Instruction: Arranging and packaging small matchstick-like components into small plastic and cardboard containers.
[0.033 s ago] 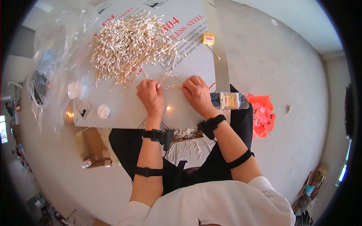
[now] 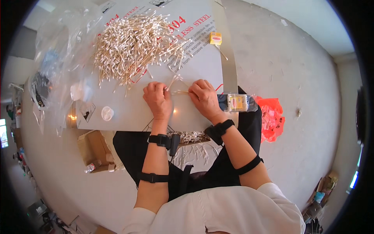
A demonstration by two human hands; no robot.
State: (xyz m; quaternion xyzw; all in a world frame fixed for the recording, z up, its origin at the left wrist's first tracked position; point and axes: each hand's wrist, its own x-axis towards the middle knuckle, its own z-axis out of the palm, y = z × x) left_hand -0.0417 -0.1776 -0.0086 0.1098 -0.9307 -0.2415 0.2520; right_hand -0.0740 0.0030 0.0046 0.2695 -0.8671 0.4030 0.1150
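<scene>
Now your left hand (image 2: 157, 99) and right hand (image 2: 204, 97) pinch a few cotton swabs (image 2: 176, 86) near the board's (image 2: 128, 113) front edge; next, align their tips carefully.

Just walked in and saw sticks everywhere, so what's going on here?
A person sits on the floor at a grey board. The left hand and right hand pinch a few cotton swabs between them, near the edge of a big loose pile of cotton swabs. A filled clear pack of swabs lies by the right wrist, and more swabs sit in the lap.
</scene>
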